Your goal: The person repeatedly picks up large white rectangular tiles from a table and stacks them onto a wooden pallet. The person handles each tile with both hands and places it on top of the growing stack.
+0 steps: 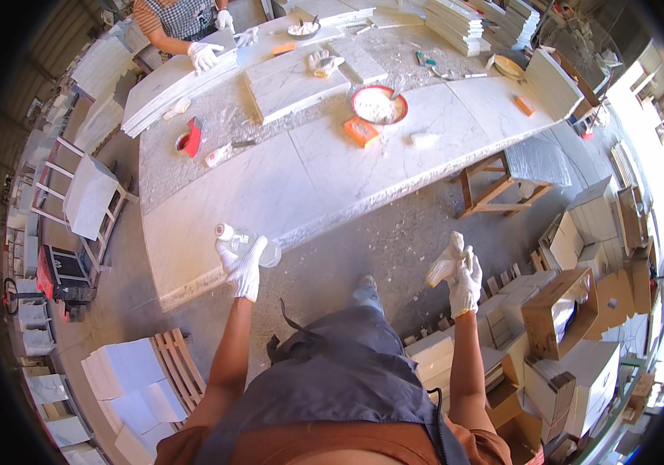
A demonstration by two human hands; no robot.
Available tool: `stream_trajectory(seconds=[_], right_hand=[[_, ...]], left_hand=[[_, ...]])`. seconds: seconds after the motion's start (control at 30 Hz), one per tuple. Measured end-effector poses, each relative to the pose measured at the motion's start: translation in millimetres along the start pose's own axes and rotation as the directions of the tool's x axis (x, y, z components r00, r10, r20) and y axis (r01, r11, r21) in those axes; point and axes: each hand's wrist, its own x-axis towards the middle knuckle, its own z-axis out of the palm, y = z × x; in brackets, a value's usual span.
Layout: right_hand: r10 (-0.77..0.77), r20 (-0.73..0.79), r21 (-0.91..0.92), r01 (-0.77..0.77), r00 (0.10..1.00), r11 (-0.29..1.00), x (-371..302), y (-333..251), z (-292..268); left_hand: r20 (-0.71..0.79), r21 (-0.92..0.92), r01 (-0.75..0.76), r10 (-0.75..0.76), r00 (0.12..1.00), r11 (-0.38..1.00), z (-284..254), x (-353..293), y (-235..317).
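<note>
My left hand (242, 273), in a white knit glove, grips a clear bottle (270, 254) with a white cap (224, 232) beside the near edge of a marble-topped worktable (239, 186). The bottle lies tilted across the palm. On the other side, my right hand (465, 285), also gloved, is closed on a crumpled white cloth (445, 262) with a yellowish edge; it may be a spare glove. That hand hangs above the floor, apart from the table.
On the worktable sit a red-rimmed bowl of white paste (377, 105), an orange block (361, 132), a red container (189, 138) and a white bottle (219, 155). Another person's gloved hand (205, 56) rests on stacked slabs. A wooden stand (494, 182) and cardboard boxes (557, 310) are at right.
</note>
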Motion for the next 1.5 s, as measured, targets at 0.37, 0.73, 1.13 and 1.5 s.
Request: stream_trajectory(seconds=[0.37, 0.73, 1.13, 1.5], right_hand=[[-0.165, 0.101, -0.315, 0.189, 0.981, 0.93, 378, -187, 115], [0.125, -0.171, -0.283, -0.17, 0.977, 0.944, 208, -20, 53], [0.743, 0.544, -0.778, -0.098, 0.389, 0.621, -43, 138, 135], [0.488, 0.666, -0.217, 0.479, -0.564, 0.851, -479, 160, 287]], left_hand=[[-0.068, 0.265, 0.006, 0.012, 0.998, 0.964, 152, 99, 42], [0.024, 0.353, -0.078, 0.075, 0.997, 0.932, 126, 100, 25], [0.131, 0.377, -0.218, 0.181, 0.975, 0.9, -45, -97, 51], [-0.847, 0.255, 0.559, -0.097, 0.523, 0.789, -277, -262, 21]])
